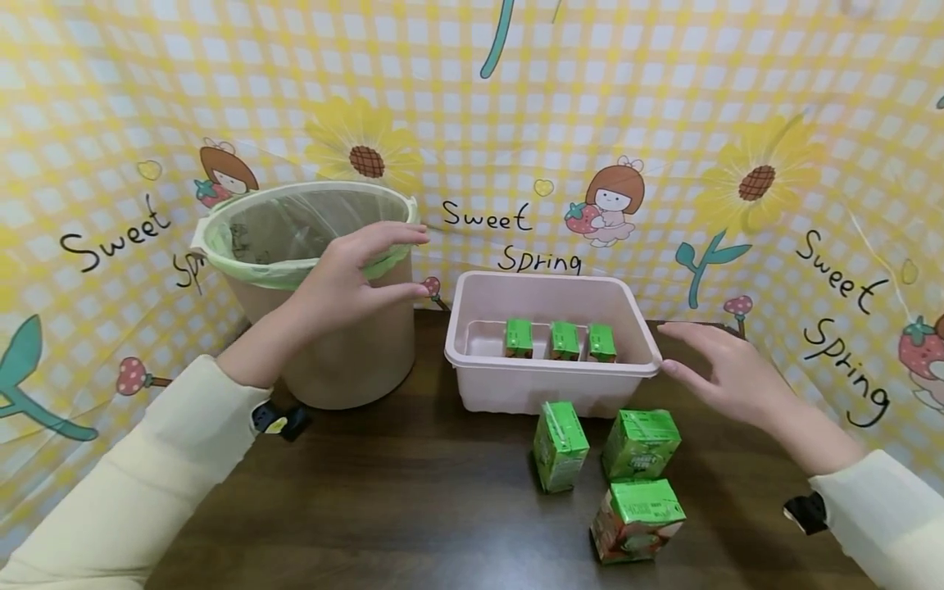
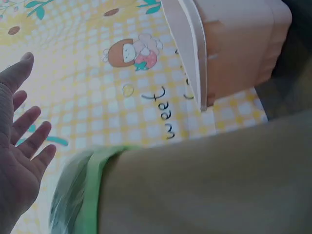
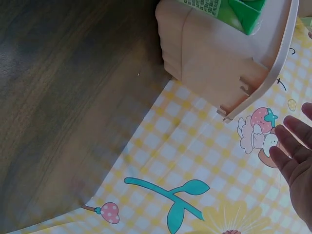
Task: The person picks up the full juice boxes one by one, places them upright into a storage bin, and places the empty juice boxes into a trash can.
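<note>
My left hand [image 1: 347,274] hangs in the air in front of the waste bin's [image 1: 354,352] right rim, fingers extended and thumb apart, holding nothing. The bin is beige, with a pale green liner bag [image 1: 273,272] folded over its rim. To the right stands a pink plastic tub [image 1: 531,389] with three small green-topped drink cartons [image 1: 565,339] inside. My right hand [image 1: 737,381] is just beyond the tub's right end, fingers extended and empty, fingertips close to the rim. In the right wrist view, its spread fingers [image 3: 292,141] show against the cloth.
Three more drink cartons stand on the dark wooden table [image 1: 413,492] before the tub: one upright [image 1: 560,447], one to its right [image 1: 640,442], and a red-sided one [image 1: 637,520] nearest me. A yellow checked cloth [image 1: 487,123] hangs behind and on both sides.
</note>
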A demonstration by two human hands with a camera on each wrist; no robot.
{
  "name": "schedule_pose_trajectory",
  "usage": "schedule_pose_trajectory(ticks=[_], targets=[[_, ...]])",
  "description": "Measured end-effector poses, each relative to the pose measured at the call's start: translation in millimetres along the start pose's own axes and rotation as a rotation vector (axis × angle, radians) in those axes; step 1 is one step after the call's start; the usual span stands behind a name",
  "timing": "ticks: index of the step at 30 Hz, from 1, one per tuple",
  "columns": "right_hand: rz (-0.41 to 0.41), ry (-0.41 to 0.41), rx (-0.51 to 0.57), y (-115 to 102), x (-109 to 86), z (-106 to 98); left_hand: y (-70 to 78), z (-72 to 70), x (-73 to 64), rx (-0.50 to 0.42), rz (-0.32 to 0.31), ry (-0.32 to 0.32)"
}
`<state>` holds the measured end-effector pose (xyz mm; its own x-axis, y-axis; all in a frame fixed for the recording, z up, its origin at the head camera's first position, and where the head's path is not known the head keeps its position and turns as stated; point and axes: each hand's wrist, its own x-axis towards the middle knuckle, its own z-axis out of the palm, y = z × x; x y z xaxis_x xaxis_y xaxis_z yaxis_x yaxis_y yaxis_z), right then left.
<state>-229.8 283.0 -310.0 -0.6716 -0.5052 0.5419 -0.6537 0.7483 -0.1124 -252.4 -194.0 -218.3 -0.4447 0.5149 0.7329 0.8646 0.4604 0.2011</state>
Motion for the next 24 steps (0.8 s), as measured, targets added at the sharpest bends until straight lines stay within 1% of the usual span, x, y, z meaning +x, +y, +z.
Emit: schedule_pose_trajectory(ticks=[3, 9, 13, 15, 19, 22, 24], targets=[[0.006, -0.004, 0.006, -1.5, -3.5, -0.1, 2.2, -11.1, -5.9, 0.067, 0.017, 0.029], [-0.016, 0.008, 0.022, -0.7, -8.6, 0.0, 2.5, -31.9, -22.1, 0.221, -0.016, 0.08], [-0.002, -0.01, 0.022, -2.8, -12.4, -1.6, -2.0, -41.0, -33.2, 0.295, -0.024, 0.141], [0.014, -0.026, 0.026, -5.1, -13.8, -2.7, -4.7, -44.8, -39.2, 0.317, -0.029, 0.168], [0.035, -0.053, 0.032, -7.9, -17.1, -3.7, -9.5, -51.7, -52.3, 0.39, -0.045, 0.182], [0.031, -0.055, 0.049, -8.6, -20.3, -2.5, -12.4, -56.8, -61.1, 0.456, -0.065, 0.187], [0.023, -0.039, 0.072, -9.3, -22.7, -0.1, -14.2, -60.1, -65.8, 0.493, -0.076, 0.205]])
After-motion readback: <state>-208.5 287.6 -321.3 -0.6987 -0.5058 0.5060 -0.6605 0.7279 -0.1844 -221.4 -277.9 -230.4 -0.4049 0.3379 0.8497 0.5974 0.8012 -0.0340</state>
